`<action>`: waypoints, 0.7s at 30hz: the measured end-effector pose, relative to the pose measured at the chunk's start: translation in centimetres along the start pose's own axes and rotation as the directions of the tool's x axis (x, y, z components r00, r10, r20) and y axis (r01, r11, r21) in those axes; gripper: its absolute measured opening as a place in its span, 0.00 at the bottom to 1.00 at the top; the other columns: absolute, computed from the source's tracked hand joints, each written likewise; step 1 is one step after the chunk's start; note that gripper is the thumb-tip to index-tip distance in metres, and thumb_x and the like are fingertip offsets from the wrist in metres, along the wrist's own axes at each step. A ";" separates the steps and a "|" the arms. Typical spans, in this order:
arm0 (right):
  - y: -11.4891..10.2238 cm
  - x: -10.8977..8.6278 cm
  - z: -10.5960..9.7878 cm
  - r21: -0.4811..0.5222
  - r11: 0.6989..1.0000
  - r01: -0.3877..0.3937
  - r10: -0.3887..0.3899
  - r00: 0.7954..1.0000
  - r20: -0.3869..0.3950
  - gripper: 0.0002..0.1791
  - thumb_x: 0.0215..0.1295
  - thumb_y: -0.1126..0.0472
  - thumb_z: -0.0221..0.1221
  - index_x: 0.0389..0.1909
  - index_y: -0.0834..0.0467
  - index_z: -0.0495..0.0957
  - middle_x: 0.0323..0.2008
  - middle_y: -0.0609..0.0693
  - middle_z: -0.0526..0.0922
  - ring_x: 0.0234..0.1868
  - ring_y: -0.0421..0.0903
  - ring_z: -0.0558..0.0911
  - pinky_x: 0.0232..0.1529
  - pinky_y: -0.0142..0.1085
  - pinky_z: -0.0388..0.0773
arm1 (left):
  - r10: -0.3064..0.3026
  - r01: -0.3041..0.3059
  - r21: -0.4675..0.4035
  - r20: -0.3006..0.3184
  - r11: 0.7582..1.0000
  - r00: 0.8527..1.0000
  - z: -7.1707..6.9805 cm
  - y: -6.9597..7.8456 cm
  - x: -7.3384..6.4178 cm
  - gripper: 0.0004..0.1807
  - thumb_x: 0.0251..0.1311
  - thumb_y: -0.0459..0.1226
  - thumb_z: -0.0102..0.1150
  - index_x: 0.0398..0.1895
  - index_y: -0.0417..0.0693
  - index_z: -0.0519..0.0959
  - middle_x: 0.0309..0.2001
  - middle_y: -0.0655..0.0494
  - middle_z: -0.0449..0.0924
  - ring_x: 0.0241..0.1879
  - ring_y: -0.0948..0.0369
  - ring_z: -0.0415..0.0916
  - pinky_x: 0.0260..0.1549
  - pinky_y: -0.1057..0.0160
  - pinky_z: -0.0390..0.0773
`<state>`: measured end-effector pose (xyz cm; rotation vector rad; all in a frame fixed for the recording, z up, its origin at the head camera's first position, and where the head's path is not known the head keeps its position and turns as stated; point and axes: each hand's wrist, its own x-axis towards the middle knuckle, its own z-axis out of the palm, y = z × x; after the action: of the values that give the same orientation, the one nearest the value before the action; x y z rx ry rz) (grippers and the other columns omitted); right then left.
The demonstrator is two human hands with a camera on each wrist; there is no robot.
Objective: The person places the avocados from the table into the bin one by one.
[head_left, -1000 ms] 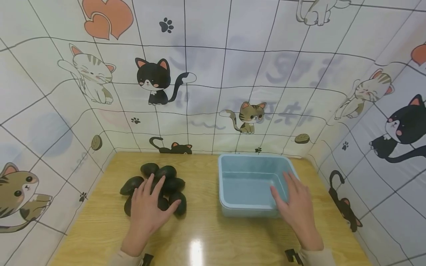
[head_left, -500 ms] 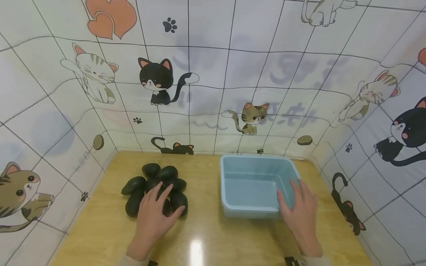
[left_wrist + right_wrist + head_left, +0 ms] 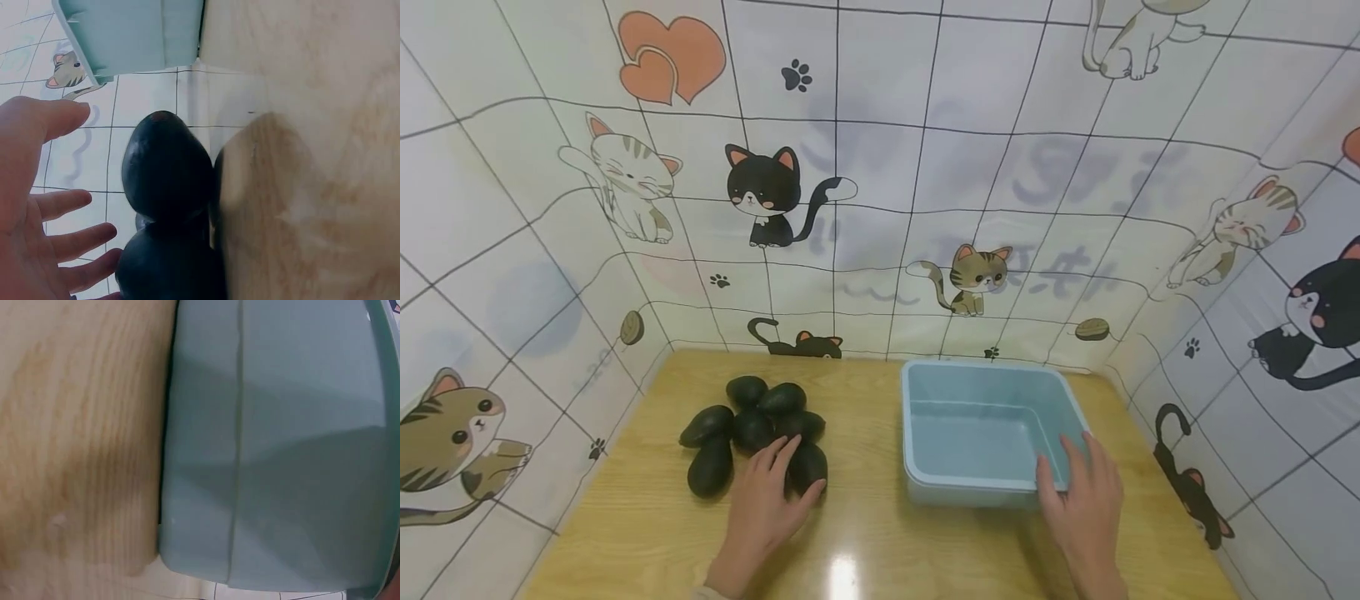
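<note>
Several dark green avocados (image 3: 709, 468) lie clustered on the wooden table's left half. My left hand (image 3: 763, 508) hovers low at the front of the cluster, thumb and fingers spread about the front-right avocado (image 3: 808, 468). In the left wrist view, a gap shows between the thumb and the nearest avocado (image 3: 164, 165); a lower fingertip comes close to another avocado (image 3: 172, 265). A light blue plastic bin (image 3: 973, 497) stands to the right. At its front-right corner is my right hand (image 3: 1084, 508), fingers extended over the rim; whether they touch it is unclear.
The wooden table (image 3: 872, 533) is backed by a tiled-pattern sheet (image 3: 880, 208) with cartoon cats, which also rises on both sides. Bare table lies between the avocados and the bin.
My left hand has moved right and toward the front, from over the cluster's middle to the front-right avocado. My right hand has shifted slightly right and nearer. The head view has tilted slightly.
</note>
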<state>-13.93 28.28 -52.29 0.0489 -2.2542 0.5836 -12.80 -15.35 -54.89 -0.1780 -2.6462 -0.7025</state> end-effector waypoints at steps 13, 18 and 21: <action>0.5 -1.7 0.1 0.026 0.999 -0.037 0.038 0.999 -0.016 0.25 0.68 0.54 0.60 0.55 0.71 0.82 0.69 0.73 0.72 0.70 0.74 0.68 0.71 0.71 0.61 | 0.012 -0.014 0.096 0.025 0.995 1.000 1.3 -0.2 0.1 0.43 0.58 0.55 0.75 0.73 0.44 0.75 0.67 0.38 0.79 0.65 0.37 0.77 0.64 0.29 0.74; -0.2 -2.6 0.2 0.038 0.998 -0.041 0.043 0.996 -0.075 0.21 0.70 0.55 0.60 0.50 0.72 0.83 0.64 0.74 0.77 0.66 0.75 0.71 0.69 0.71 0.61 | 0.022 -0.029 0.150 0.047 0.988 0.999 1.6 -0.3 0.1 0.41 0.58 0.56 0.75 0.71 0.45 0.77 0.65 0.40 0.81 0.64 0.37 0.77 0.67 0.30 0.72; -0.8 -3.4 0.5 0.044 0.999 -0.024 0.030 0.991 -0.134 0.16 0.70 0.60 0.61 0.46 0.70 0.84 0.59 0.71 0.82 0.64 0.74 0.75 0.75 0.72 0.59 | 0.027 -0.036 0.169 0.056 0.985 0.998 1.6 -0.4 0.1 0.41 0.58 0.56 0.74 0.70 0.46 0.78 0.65 0.40 0.81 0.64 0.38 0.77 0.68 0.30 0.71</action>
<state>-11.74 26.83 -54.64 0.0002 -2.1147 0.6300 -13.53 -14.94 -56.29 -0.1929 -2.7322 -0.4645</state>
